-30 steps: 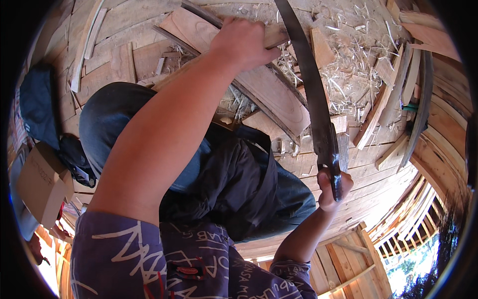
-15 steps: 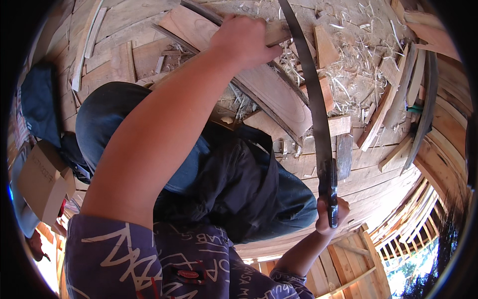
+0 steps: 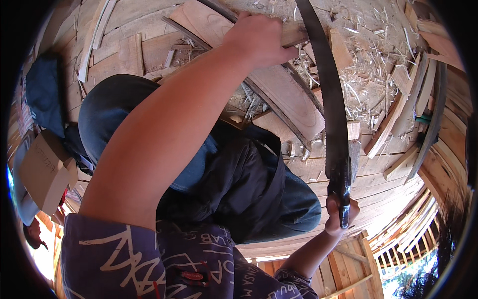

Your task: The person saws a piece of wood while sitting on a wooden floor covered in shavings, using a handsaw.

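Observation:
My left hand (image 3: pixel 256 40) is closed round a narrow wood strip (image 3: pixel 295 34), pressing it over a wider plank (image 3: pixel 289 97) that lies slantwise on the floor. Most of the strip is hidden under the fingers; its right end sticks out beside the saw blade. A hand saw (image 3: pixel 334 104) with a long dark curved blade runs up past that end, its teeth toward the left. Whether the teeth touch the strip I cannot tell. At the lower right, my right hand (image 3: pixel 342 214) grips the saw's dark handle.
Curly shavings (image 3: pixel 368 74) and offcuts cover the floor right of the saw. Long boards (image 3: pixel 398 107) lie farther right. My bent knee (image 3: pixel 117 99) is below the plank. A cardboard box (image 3: pixel 42 169), a dark bag (image 3: pixel 45 92) and part of another person are at the left.
The whole view has shifted, so most things sit farther right. The saw blade shows more of its flat side. Both hands keep their holds.

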`<state>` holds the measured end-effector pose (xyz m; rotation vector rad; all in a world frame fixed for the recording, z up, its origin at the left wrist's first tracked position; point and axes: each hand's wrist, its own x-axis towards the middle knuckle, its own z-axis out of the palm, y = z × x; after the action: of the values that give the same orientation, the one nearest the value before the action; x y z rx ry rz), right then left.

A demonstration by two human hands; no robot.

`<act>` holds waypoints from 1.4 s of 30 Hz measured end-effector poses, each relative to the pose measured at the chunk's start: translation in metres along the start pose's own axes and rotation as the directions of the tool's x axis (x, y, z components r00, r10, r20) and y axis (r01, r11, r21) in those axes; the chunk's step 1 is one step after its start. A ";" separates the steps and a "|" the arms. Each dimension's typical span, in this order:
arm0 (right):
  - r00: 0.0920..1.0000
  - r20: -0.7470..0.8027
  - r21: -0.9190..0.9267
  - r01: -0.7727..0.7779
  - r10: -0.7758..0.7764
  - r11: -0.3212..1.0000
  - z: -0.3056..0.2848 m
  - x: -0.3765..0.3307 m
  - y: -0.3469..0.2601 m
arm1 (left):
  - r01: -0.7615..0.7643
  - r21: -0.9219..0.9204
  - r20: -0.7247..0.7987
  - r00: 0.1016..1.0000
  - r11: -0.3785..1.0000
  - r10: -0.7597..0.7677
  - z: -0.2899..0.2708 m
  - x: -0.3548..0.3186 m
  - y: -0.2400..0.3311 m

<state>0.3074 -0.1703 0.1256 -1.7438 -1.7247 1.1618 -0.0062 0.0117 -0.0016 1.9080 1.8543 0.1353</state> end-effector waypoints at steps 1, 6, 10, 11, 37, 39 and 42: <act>1.000 -0.007 -0.009 0.014 -0.015 1.000 0.002 0.004 -0.004 | 0.004 0.001 0.009 1.000 1.000 -0.004 0.000 -0.001 0.001; 1.000 0.017 0.096 -0.001 -0.001 0.995 0.033 0.086 -0.040 | -0.006 -0.004 -0.017 1.000 1.000 0.006 -0.003 0.002 0.001; 0.995 0.099 -0.015 0.026 -0.024 1.000 0.023 0.047 -0.024 | -0.013 -0.005 0.036 0.999 1.000 0.013 -0.006 0.000 -0.001; 0.992 0.084 -0.034 0.101 -0.098 0.994 0.014 0.027 -0.017 | -0.015 0.008 0.042 0.999 1.000 0.015 -0.008 0.000 -0.002; 0.996 0.033 0.104 -0.088 0.085 0.991 0.023 0.064 -0.031 | 0.007 -0.016 -0.039 0.999 1.000 -0.007 -0.009 0.004 0.009; 0.991 0.023 0.176 -0.131 0.129 0.976 0.025 0.080 -0.036 | 0.073 -0.033 0.024 0.997 0.997 -0.072 -0.013 0.007 0.002; 0.998 0.056 0.029 -0.035 0.033 0.999 0.031 0.051 -0.028 | -0.062 0.151 0.156 0.987 0.987 0.039 -0.027 0.001 0.013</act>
<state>0.2604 -0.1256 0.1168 -1.7448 -1.7066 1.2562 -0.0050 0.0197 0.0273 2.0093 1.7602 -0.1390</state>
